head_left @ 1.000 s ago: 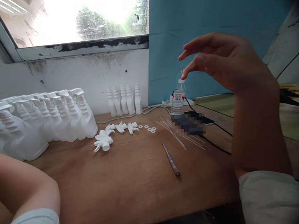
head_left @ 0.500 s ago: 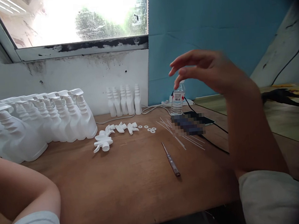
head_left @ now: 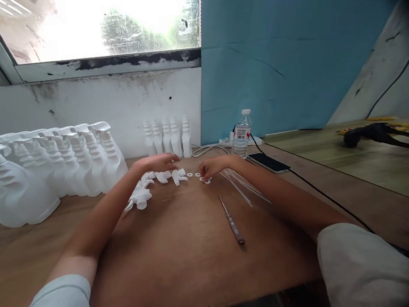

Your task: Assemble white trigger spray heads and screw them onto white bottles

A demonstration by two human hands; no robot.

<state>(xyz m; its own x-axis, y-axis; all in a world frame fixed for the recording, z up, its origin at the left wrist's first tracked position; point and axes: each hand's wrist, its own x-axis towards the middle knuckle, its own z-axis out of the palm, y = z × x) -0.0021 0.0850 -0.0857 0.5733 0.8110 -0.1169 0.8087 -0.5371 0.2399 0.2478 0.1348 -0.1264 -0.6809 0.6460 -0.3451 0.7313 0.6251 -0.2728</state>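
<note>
My left hand (head_left: 159, 162) is stretched out above a row of white trigger spray heads (head_left: 162, 176), its fingers loosely extended and empty as far as I can see. Behind it stand small white bottles (head_left: 186, 138) against the wall. To its right, my right hand (head_left: 214, 165) points down with fingertips pinched at the flat white washers (head_left: 190, 175), partly covering them. Thin white tubes (head_left: 242, 193) lie beneath and beside the right forearm. A screwdriver (head_left: 233, 225) with a clear brownish handle rests on the wooden table (head_left: 171, 261), nearer to me.
Large white spray bottles (head_left: 76, 160) are lined up at the left. A water bottle (head_left: 241, 133), a phone (head_left: 269, 162) and a black cable (head_left: 323, 195) occupy the right back. Beyond them a black strap-like object (head_left: 371, 133) lies on the neighbouring surface.
My right hand has come down from in front of the water bottle to the washers. The left hand has swung in from the left, over the spray heads.
</note>
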